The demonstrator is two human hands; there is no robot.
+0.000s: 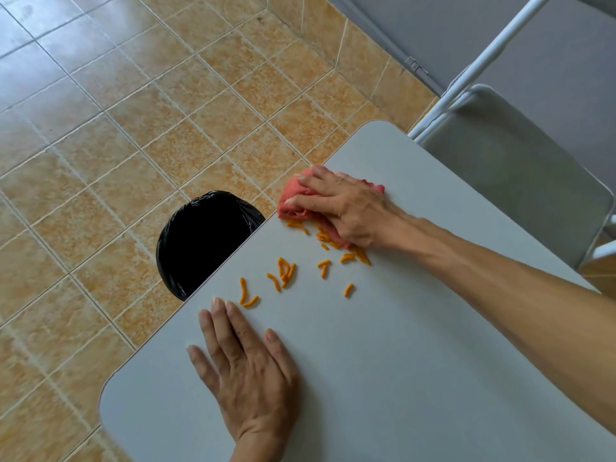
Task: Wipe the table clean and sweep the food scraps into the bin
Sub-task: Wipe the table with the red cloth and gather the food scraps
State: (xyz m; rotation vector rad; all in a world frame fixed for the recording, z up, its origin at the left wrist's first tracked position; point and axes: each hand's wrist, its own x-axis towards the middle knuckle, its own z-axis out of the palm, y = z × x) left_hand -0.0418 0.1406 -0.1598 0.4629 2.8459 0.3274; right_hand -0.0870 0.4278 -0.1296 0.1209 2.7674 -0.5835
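Note:
My right hand [346, 208] presses a crumpled red cloth [293, 203] flat onto the grey table [400, 361], close to its left edge. Several orange food scraps [285, 273] lie scattered on the tabletop just below the cloth, some tucked against its lower edge. My left hand [245, 368] rests flat on the table near the same edge, fingers spread, holding nothing; its fingertips almost touch the nearest scraps. A bin lined with a black bag [203, 243] stands on the floor, partly hidden under the table's left edge, right beside the scraps.
Orange-tiled floor [133, 128] fills the left and top. A white-framed folding chair with a grey seat [506, 175] stands at the table's far right side, against a grey wall [450, 31].

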